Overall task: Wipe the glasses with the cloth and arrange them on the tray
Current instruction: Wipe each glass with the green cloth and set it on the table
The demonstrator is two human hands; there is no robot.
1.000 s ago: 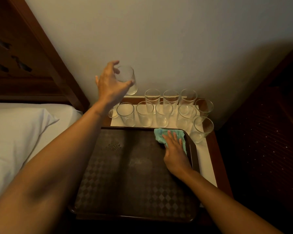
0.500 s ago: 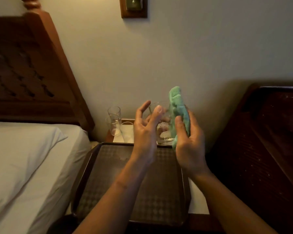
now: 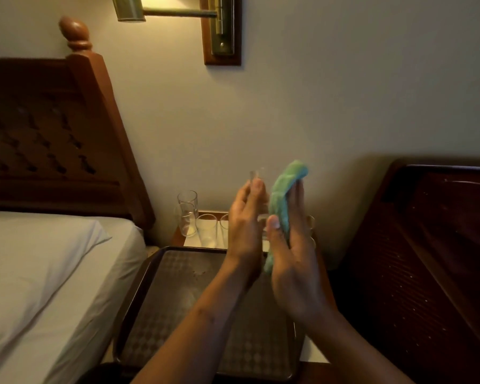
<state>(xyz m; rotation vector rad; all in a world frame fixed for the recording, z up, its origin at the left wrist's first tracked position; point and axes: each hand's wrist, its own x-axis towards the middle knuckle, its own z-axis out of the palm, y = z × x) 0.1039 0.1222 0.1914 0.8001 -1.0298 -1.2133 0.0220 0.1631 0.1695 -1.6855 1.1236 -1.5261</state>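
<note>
My left hand [image 3: 244, 225] grips a clear glass [image 3: 254, 177] raised above the tray; only its rim and a sliver between my hands show. My right hand [image 3: 291, 261] pinches a green cloth [image 3: 284, 195] with its thumb and presses it against the right side of that glass. Below my forearms lies the dark patterned tray [image 3: 178, 300], with nothing on the part I can see. Several more glasses [image 3: 187, 212] stand on the nightstand behind the tray; my hands hide most of them.
A bed with a white sheet [image 3: 39, 273] and a wooden headboard [image 3: 53, 134] is on the left. Dark wooden furniture [image 3: 427, 259] is close on the right. A brass wall lamp [image 3: 219, 26] hangs above the nightstand [image 3: 178, 234].
One second ago my left hand lifted a glass from the row and my right hand lay on the cloth on the tray. Both hands have since come together and risen, cloth against glass.
</note>
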